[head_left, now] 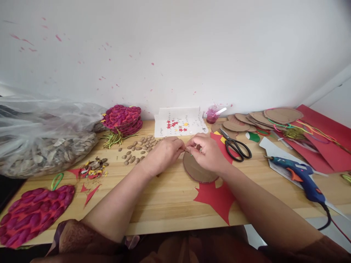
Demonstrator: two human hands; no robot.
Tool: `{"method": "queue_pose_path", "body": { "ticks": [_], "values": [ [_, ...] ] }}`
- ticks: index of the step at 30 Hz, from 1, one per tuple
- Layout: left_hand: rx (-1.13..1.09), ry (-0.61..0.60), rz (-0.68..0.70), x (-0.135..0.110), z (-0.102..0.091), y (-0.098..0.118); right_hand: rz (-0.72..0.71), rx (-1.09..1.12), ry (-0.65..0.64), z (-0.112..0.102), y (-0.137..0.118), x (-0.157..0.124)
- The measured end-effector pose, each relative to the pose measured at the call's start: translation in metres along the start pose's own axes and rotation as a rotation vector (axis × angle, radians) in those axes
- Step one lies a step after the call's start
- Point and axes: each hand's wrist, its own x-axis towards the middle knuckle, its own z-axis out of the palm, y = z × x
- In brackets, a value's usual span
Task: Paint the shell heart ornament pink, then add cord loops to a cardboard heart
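Observation:
My left hand [164, 153] and my right hand [207, 153] meet at the middle of a wooden table [164, 197]. Both are closed in a pinch on something small and thin between their fingertips; I cannot make it out. Under my right hand lies a brown cardboard cut-out [196, 170], resting on a piece of red paper [216, 197]. Loose seeds [138, 148] are scattered just left of my left hand.
Black scissors [236, 146] and a blue glue gun [300, 175] lie to the right, with stacked cardboard shapes [263, 118] and red sheets [326, 146] behind. A sheet with star stickers [178, 124] is at the back. Seed-covered red hearts [33, 215] [122, 118] and a plastic bag of seeds [44, 142] sit left.

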Motion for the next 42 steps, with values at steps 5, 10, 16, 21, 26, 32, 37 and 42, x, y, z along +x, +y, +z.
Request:
{"method": "queue_pose_path", "body": {
  "ticks": [5, 10, 16, 21, 26, 32, 37, 42],
  "values": [
    [-0.299, 0.058, 0.004, -0.001, -0.010, 0.003, 0.357, 0.427, -0.127, -0.005, 0.005, 0.005],
    [-0.461, 0.139, -0.007, 0.000, -0.011, 0.009, 0.585, 0.851, -0.196, -0.006, 0.004, 0.007],
    [-0.513, 0.274, -0.040, 0.001, -0.002, 0.014, 0.771, 1.069, -0.283, -0.006, 0.003, 0.007],
    [-0.575, 0.326, -0.107, 0.001, 0.004, 0.014, 0.810, 1.113, -0.340, -0.007, 0.007, 0.006],
    [-0.742, 0.240, -0.211, 0.002, 0.006, 0.014, 0.807, 1.119, -0.358, -0.006, 0.011, 0.005],
    [-0.808, 0.181, -0.275, 0.004, 0.005, 0.016, 0.794, 1.107, -0.370, -0.006, 0.012, 0.006],
    [-0.766, 0.153, -0.290, 0.004, 0.004, 0.015, 0.751, 1.063, -0.343, -0.005, 0.010, 0.006],
    [-0.744, 0.125, -0.279, 0.004, 0.004, 0.013, 0.710, 0.972, -0.266, -0.002, 0.009, 0.006]
  ]
}}
